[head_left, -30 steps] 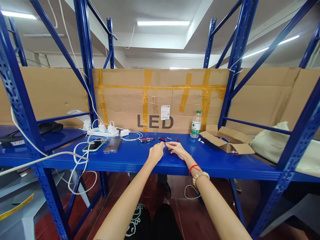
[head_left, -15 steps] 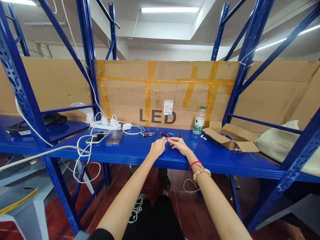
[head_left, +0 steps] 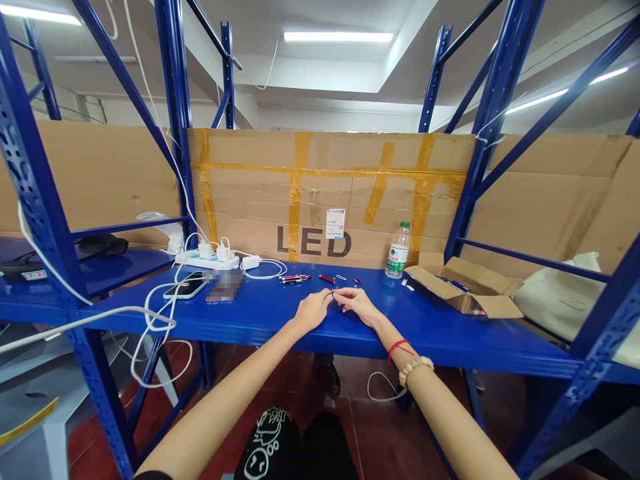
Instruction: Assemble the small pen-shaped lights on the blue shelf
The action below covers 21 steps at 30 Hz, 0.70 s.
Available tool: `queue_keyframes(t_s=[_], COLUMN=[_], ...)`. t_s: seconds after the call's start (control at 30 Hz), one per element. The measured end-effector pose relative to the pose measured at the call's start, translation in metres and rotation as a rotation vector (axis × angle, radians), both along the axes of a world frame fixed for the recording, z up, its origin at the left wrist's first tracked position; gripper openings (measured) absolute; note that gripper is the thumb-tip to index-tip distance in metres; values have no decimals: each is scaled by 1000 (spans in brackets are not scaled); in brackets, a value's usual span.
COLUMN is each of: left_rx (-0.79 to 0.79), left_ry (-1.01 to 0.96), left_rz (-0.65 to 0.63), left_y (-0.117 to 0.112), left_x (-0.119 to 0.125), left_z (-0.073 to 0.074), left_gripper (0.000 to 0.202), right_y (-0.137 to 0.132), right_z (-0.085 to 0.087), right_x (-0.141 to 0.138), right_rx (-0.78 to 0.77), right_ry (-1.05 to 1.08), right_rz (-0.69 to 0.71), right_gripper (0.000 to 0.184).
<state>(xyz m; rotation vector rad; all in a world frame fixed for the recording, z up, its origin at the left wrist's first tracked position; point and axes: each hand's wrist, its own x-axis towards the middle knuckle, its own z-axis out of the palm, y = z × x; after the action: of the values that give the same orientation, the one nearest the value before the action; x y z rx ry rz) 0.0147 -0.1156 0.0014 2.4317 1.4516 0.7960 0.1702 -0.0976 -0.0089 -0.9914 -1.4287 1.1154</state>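
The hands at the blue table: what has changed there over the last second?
The left forearm has swung outward, to the person's left. The left hand and right hand still meet at the fingertips; anything between them is too small to identify, and no pick-up or release shows. The pens, bottle and open carton stayed put.

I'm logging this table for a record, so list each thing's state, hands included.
Left hand, fingertips beside the right's; grip unclear
Right hand, grip unclear
Pens, lying bunched
Bottle, upright, capped
Cardboard box, open, flaps spread
Phone, lying flat
Power strip, plugs inserted
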Motion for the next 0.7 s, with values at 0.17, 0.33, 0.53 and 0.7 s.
queue_keyframes(t_s=[0.17,0.33,0.53,0.7], left_rx=[-53,121,282,289], left_ry=[-9,179,161,83], left_rz=[-69,-90,-50,12], left_y=[10,31,79,109], left_x=[-4,-5,3,9], left_z=[6,9,4,3], left_gripper=[36,34,32,29], right_y=[3,16,61,106], right_z=[1,11,34,36], right_x=[-1,6,13,9], right_rx=[-38,-113,-51,9], right_ry=[16,-85,-163,-205], right_rz=[4,28,50,25], right_gripper=[45,44,44,46])
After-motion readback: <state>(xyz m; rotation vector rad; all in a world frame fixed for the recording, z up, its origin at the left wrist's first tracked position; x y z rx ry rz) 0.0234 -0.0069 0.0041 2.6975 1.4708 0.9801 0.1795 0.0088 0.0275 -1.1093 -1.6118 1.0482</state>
